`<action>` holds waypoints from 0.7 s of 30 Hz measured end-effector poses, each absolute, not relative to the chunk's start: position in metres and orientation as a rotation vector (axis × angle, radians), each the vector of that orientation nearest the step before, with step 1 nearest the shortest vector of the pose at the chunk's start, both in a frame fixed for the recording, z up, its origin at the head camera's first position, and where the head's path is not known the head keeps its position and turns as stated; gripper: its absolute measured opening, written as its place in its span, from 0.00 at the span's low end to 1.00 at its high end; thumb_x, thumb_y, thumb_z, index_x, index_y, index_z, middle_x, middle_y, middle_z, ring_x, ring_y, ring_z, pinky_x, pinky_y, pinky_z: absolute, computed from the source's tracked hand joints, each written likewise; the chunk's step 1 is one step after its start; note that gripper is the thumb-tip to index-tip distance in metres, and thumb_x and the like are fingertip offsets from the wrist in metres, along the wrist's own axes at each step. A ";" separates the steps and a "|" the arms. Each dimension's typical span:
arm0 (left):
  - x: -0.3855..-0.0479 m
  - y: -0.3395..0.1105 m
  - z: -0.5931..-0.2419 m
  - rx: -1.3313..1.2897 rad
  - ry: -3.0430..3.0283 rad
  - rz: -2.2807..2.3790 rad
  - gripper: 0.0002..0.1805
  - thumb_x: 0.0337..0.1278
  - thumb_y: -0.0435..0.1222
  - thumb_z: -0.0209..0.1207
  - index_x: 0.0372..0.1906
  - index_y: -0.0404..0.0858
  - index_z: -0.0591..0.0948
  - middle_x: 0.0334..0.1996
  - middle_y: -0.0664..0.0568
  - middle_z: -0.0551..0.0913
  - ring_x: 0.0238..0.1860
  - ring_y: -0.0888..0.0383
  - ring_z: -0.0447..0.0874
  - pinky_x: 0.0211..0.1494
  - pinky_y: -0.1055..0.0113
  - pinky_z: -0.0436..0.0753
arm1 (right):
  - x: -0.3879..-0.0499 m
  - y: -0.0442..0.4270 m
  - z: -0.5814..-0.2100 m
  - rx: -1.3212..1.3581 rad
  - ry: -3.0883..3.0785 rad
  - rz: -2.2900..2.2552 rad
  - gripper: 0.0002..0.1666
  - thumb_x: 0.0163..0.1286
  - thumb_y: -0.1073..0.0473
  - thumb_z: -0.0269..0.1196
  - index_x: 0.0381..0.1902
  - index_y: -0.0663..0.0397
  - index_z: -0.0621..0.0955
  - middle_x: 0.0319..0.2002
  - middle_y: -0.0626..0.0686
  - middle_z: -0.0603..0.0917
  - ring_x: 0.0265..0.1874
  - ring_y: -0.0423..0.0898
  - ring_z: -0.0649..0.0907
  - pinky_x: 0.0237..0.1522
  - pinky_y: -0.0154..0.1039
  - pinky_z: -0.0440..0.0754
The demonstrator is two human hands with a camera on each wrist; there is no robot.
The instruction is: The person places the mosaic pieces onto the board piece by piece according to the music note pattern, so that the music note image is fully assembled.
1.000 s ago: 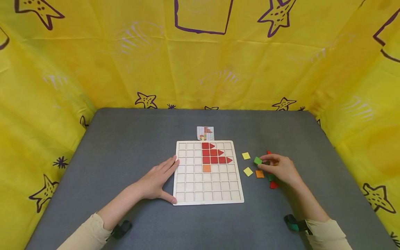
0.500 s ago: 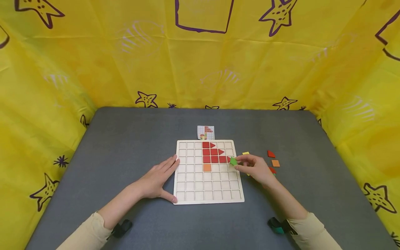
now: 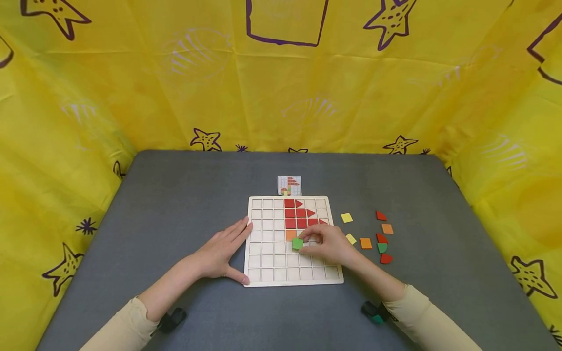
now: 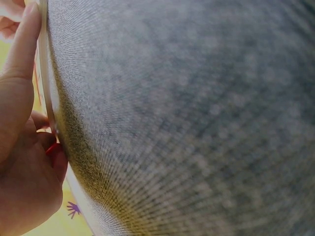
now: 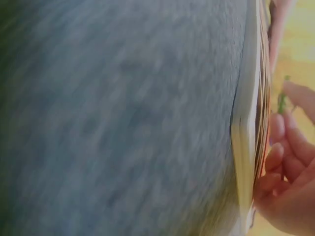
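Observation:
A square wooden grid board [image 3: 267,262] lies on the table. My left hand [image 3: 217,252] rests along its left edge, fingers straight and thumb at the near corner. Over the middle of the board, my right hand [image 3: 330,245] pinches a green square tile [image 3: 297,243] between thumb and fingertips, just below and right of an orange square tile [image 3: 291,235] set in the grid. Red squares and triangles [image 3: 290,213] form three rows above that. The right wrist view shows the green tile [image 5: 282,102] edge-on. Part of the board's right side is hidden behind my right hand.
A small printed pattern card [image 3: 289,183] lies against the board's far edge. To the board's right are loose tiles: yellow squares [image 3: 346,217], orange squares [image 3: 366,243], red rounded pieces [image 3: 381,215] and a green rounded piece [image 3: 382,248]. Yellow cloth [image 3: 281,97] surrounds the grey table [image 3: 197,195].
My right hand has carried the green tile leftward from the loose pieces to the middle of the board. My left hand has stayed at the board's left edge.

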State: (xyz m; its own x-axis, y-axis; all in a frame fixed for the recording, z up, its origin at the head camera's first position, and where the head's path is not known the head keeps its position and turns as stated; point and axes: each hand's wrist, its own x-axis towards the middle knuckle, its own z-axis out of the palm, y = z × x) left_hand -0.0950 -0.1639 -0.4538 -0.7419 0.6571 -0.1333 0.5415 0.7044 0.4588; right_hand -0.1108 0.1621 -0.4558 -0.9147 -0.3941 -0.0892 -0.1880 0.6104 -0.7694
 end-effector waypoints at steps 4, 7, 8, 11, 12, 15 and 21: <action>-0.095 -0.164 -0.454 0.945 2.627 0.576 0.71 0.33 0.69 0.67 0.77 0.33 0.49 0.77 0.40 0.44 0.76 0.42 0.45 0.67 0.41 0.58 | -0.107 0.153 -0.454 -0.645 2.686 -1.051 0.14 0.52 0.53 0.77 0.37 0.42 0.86 0.29 0.38 0.81 0.31 0.40 0.75 0.35 0.37 0.72; -0.095 -0.163 -0.454 0.939 2.623 0.577 0.71 0.33 0.70 0.67 0.77 0.34 0.49 0.77 0.40 0.44 0.76 0.43 0.45 0.67 0.42 0.57 | -0.105 0.149 -0.452 -0.699 2.712 -1.025 0.14 0.52 0.55 0.77 0.37 0.43 0.86 0.29 0.39 0.82 0.33 0.40 0.77 0.40 0.38 0.73; -0.095 -0.163 -0.454 0.939 2.623 0.580 0.71 0.33 0.70 0.67 0.77 0.34 0.49 0.77 0.40 0.44 0.75 0.42 0.45 0.67 0.41 0.57 | -0.105 0.148 -0.452 -0.704 2.710 -1.026 0.14 0.53 0.55 0.76 0.37 0.44 0.86 0.30 0.39 0.82 0.33 0.40 0.77 0.40 0.38 0.73; -0.095 -0.163 -0.455 0.935 2.621 0.576 0.72 0.32 0.70 0.67 0.77 0.34 0.48 0.77 0.41 0.43 0.76 0.43 0.44 0.67 0.41 0.57 | -0.104 0.146 -0.451 -0.696 2.698 -1.048 0.12 0.54 0.57 0.75 0.37 0.44 0.85 0.30 0.38 0.82 0.33 0.40 0.78 0.39 0.38 0.73; -0.095 -0.163 -0.454 0.931 2.621 0.573 0.72 0.32 0.70 0.67 0.77 0.34 0.48 0.77 0.41 0.43 0.76 0.43 0.44 0.68 0.42 0.57 | -0.104 0.146 -0.451 -0.694 2.697 -1.050 0.12 0.54 0.57 0.75 0.37 0.44 0.85 0.29 0.38 0.82 0.33 0.40 0.78 0.39 0.37 0.73; -0.095 -0.163 -0.455 0.926 2.619 0.563 0.72 0.31 0.69 0.68 0.77 0.35 0.48 0.78 0.42 0.42 0.76 0.44 0.43 0.68 0.42 0.57 | -0.104 0.146 -0.452 -0.694 2.693 -1.054 0.10 0.55 0.58 0.74 0.36 0.43 0.86 0.29 0.36 0.82 0.31 0.40 0.78 0.37 0.36 0.73; -0.095 -0.164 -0.454 0.912 2.617 0.558 0.73 0.31 0.69 0.68 0.78 0.35 0.47 0.78 0.42 0.41 0.76 0.44 0.43 0.68 0.42 0.57 | -0.105 0.147 -0.452 -0.711 2.687 -1.050 0.07 0.58 0.59 0.72 0.36 0.43 0.86 0.28 0.33 0.81 0.29 0.39 0.76 0.33 0.35 0.73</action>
